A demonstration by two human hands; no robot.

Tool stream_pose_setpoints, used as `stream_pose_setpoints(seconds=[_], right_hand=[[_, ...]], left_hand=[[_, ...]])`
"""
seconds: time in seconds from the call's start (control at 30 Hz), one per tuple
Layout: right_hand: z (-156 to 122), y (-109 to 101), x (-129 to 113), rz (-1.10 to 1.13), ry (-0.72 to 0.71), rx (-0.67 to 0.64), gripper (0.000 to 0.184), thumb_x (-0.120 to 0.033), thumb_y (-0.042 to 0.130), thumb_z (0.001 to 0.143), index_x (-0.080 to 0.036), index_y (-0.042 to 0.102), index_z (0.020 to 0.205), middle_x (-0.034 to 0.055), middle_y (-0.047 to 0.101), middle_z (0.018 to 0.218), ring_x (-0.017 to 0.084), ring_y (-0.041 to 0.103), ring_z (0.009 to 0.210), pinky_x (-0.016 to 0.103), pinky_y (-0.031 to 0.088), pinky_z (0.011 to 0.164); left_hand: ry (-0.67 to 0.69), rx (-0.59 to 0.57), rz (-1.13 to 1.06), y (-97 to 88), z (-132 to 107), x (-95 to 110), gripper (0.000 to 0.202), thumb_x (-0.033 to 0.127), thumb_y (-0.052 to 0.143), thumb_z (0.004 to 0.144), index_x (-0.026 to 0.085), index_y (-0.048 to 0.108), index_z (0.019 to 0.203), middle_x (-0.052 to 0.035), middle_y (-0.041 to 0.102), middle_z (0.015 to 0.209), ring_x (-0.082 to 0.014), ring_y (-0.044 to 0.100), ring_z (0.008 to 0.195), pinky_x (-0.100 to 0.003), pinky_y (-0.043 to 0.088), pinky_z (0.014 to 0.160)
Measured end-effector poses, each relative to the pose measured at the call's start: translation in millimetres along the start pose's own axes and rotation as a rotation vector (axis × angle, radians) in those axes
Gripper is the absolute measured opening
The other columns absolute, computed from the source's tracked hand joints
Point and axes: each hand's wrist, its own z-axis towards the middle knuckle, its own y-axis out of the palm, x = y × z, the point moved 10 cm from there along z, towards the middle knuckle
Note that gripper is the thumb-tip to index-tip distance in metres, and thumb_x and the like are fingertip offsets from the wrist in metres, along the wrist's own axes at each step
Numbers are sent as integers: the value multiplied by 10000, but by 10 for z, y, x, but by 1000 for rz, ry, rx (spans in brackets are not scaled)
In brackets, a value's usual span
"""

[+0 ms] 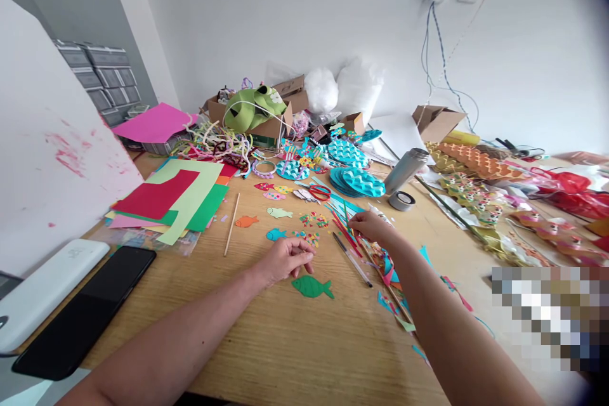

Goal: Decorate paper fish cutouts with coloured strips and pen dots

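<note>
My left hand [285, 260] rests on the wooden table [285, 342] with its fingers curled loosely, just above a green paper fish [313, 287]. Nothing shows in it. My right hand [368, 225] reaches farther out and pinches at a bundle of thin coloured paper strips [345, 222]. A pen [352, 259] lies between the two hands. Small paper fish lie ahead: a blue one [276, 235], an orange one [246, 221] and a pale green one [280, 212]. Little patches of coloured scales [309, 238] lie beside them.
Stacked coloured paper sheets [176, 200] and a wooden stick [231, 224] lie left. A black phone [85, 311] and a white device [42, 288] sit at the near left edge. Teal scalloped discs [356, 181], a metal flask [405, 169], a tape roll [402, 200] and boxes crowd the back.
</note>
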Motion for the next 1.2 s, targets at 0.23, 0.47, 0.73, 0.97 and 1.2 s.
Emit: stream_pose_setpoints(seconds=[0.23, 0.47, 0.73, 0.97, 1.2], right_hand=[[-48, -150, -63, -179, -16, 124, 237, -286, 551, 816, -157, 631, 633, -8, 541, 513, 103, 483, 470, 226, 298, 464], [-164, -169, -326, -357, -86, 246, 201, -257, 509, 839, -174, 692, 834, 90, 707, 855, 207, 634, 829, 249, 375, 621], [-183, 58, -580, -416, -83, 234, 235, -304, 576, 812, -135, 716, 897, 199, 699, 968, 285, 660, 932, 296, 452, 732], [-133, -126, -453, -252, -72, 263, 139, -218, 578, 753, -144, 694, 732, 137, 706, 816, 253, 652, 825, 265, 419, 631], [-290, -439, -272, 208, -117, 202, 224, -354, 545, 742, -167, 565, 620, -11, 529, 504, 81, 392, 412, 222, 286, 407]], left_hand=[[2, 3, 6, 2, -19, 24, 389, 468, 682, 689, 136, 599, 874, -39, 682, 660, -43, 420, 369, -169, 230, 354], [4, -2, -1, 10, -12, 26, 379, 456, 686, 689, 137, 607, 876, -32, 679, 652, -43, 419, 374, -168, 238, 355], [-2, 2, -12, 7, -12, 14, 376, 455, 689, 688, 138, 606, 871, -28, 676, 650, -42, 412, 365, -173, 231, 358], [-4, 1, -24, 1, 1, -1, 380, 462, 690, 688, 138, 606, 868, -22, 668, 634, -44, 415, 365, -173, 226, 355], [2, 1, -39, -2, -24, 32, 424, 499, 685, 687, 131, 607, 885, -36, 672, 666, -49, 422, 392, -168, 232, 346]])
